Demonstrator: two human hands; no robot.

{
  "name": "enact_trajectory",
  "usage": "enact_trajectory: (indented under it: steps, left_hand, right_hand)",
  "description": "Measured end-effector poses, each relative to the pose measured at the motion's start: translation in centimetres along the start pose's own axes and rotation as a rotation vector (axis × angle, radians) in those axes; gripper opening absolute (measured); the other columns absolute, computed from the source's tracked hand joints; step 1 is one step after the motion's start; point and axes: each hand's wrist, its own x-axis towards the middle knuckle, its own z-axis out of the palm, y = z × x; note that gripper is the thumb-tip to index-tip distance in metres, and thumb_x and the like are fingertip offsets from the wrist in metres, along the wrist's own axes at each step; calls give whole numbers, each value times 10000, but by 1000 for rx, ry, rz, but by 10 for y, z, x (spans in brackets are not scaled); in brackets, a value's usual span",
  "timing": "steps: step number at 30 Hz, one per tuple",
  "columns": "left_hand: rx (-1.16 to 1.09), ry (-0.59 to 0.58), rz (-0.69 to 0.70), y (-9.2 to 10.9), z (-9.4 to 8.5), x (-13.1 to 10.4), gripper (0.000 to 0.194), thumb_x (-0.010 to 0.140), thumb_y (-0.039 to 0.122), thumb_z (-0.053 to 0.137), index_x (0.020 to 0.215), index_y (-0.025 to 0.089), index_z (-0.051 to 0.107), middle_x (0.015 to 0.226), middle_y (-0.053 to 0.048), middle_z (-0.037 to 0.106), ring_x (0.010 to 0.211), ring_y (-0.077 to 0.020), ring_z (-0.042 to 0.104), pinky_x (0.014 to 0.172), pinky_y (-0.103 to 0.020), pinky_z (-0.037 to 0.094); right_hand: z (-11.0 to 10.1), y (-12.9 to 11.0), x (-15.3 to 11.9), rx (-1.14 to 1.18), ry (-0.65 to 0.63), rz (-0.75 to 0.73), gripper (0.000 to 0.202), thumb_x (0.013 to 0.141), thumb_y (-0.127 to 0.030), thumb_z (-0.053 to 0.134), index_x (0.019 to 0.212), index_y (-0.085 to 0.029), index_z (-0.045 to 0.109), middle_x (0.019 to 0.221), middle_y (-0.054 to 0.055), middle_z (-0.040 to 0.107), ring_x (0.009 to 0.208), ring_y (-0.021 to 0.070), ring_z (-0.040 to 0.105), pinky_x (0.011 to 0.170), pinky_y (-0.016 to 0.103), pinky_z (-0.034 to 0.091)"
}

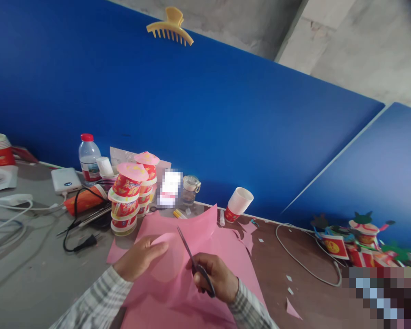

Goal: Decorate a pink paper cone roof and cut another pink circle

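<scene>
My left hand [139,257] pinches the edge of a rounded piece of pink paper [167,262], thumb on top. In my right hand [216,278] is a pair of black-handled scissors [203,277], its blades pointing up and left, just right of the rounded piece. Beneath both hands spreads a large pink sheet [233,260] with a raised, curled back edge. Behind my left hand stand two stacks of red patterned paper cups, the nearer stack [123,208] and the farther stack [147,187], each topped with a pink paper cone.
A bottle [89,160], a lit phone [170,188], a glass jar [189,191] and a white cup [240,201] stand along the blue partition [226,114]. Cables and a power bank [65,180] lie left. Paper scraps [293,309] and cup crafts [365,233] are right.
</scene>
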Motion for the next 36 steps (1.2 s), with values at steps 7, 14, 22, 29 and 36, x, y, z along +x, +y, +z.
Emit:
enact_trajectory:
  steps: [7,14,22,29,36]
  left_hand:
    - [19,14,65,5,3,-1,419,549,499,581,881,250,639,749,50,708,812,-239,556,710,-301,446]
    - [41,8,90,9,5,-2,401,557,481,571,872,245,645,763,52,709,802,-225,554,700,-276,440]
    - [70,26,89,6,3,-1,388,564,459,565,868,228,635,749,48,687,731,-191,534,642,-249,429]
    - [86,43,81,0,2,1,378,577,469,564,845,210,628,647,48,649,693,-190,523,576,-234,420]
    - [90,38,94,3,2,0,331,578,466,570,781,213,635,646,45,643,729,-199,521,598,-236,416]
  right_hand:
    - [1,1,1,5,-3,37,267,641,-301,690,845,-162,587,550,-63,518,450,82,507,411,154,378]
    - [3,-6,0,-24,10,64,204,639,-180,607,840,-158,582,538,-63,524,453,83,508,421,157,381]
    - [2,-6,-1,-36,5,69,201,642,-167,586,842,-160,586,535,-65,529,458,81,507,420,150,377]
    - [4,-8,0,-31,5,67,190,638,-194,592,824,-159,593,532,-69,512,452,79,502,411,148,370]
    - [3,-6,0,-78,16,75,172,656,-175,587,827,-167,591,537,-69,519,445,76,500,405,144,371]
